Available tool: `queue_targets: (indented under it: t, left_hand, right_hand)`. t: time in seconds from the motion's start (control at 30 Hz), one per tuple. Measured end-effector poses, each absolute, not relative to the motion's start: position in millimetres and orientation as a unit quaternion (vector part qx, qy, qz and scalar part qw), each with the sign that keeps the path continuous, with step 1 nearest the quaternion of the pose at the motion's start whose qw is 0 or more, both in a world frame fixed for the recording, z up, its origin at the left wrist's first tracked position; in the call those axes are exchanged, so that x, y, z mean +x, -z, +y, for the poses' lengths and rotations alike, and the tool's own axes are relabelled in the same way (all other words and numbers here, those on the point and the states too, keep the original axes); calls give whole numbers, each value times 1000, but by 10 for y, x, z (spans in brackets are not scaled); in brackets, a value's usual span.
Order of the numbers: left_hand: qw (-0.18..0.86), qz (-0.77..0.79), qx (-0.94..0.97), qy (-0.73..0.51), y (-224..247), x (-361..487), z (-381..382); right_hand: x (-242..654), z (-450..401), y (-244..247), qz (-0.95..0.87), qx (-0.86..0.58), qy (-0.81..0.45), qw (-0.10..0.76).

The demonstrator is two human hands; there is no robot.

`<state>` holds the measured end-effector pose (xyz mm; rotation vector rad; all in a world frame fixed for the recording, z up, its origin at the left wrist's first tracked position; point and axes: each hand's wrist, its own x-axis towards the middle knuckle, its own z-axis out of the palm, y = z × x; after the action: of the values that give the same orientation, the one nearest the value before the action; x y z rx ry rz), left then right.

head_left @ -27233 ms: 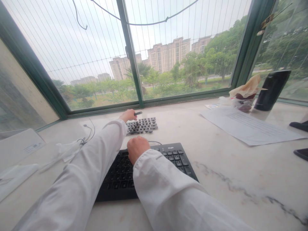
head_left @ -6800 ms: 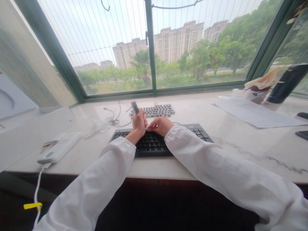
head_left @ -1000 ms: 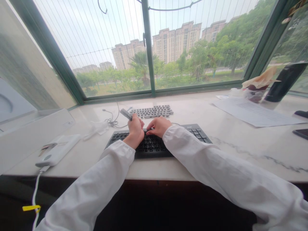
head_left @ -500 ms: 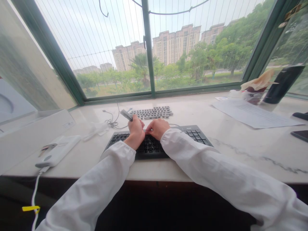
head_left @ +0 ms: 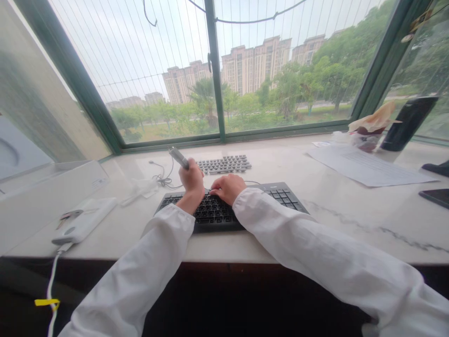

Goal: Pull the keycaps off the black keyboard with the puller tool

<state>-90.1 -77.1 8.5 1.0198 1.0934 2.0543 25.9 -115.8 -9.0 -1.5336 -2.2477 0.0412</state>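
A black keyboard [head_left: 217, 224] with many keycaps off lies near the table's front edge. My left hand [head_left: 192, 180] is closed round a grey pen-like tool [head_left: 179, 157], which points up and to the left above the keyboard's back edge. Fingers of my right hand [head_left: 228, 188] are bent together at the keyboard's upper middle; whatever is between them, if anything, is too small to make out. Behind the hands, loose keycaps [head_left: 224, 164] sit in rows on the table.
Left of the keyboard are a coiled cable [head_left: 164, 180], clear plastic [head_left: 143, 188], a white power bank [head_left: 86, 220] with keys on it, and a white box [head_left: 49, 201]. To the right lie paper sheets [head_left: 368, 166], a dark cup [head_left: 409, 124] and a phone [head_left: 437, 197].
My left hand has moved a little left and up, away from my right hand, and the tool has shifted with it. My right hand stays nearly in place.
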Motion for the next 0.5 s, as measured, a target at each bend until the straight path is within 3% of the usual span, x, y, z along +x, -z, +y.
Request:
queue_targets:
  t: [0.2, 0.4, 0.5]
  left_hand:
    - [218, 495, 460, -704, -104, -1159, -677]
    - [-32, 495, 758, -424, -165, -1154, -849]
    - [-62, 469, 809, -349, -149, -1143, -895]
  right_hand:
    - [325, -1124, 84, -793, -544, -53, 268]
    - [528, -955, 39, -773, -535, -75, 332]
    - [590, -870, 73, -761, -525, -135, 357]
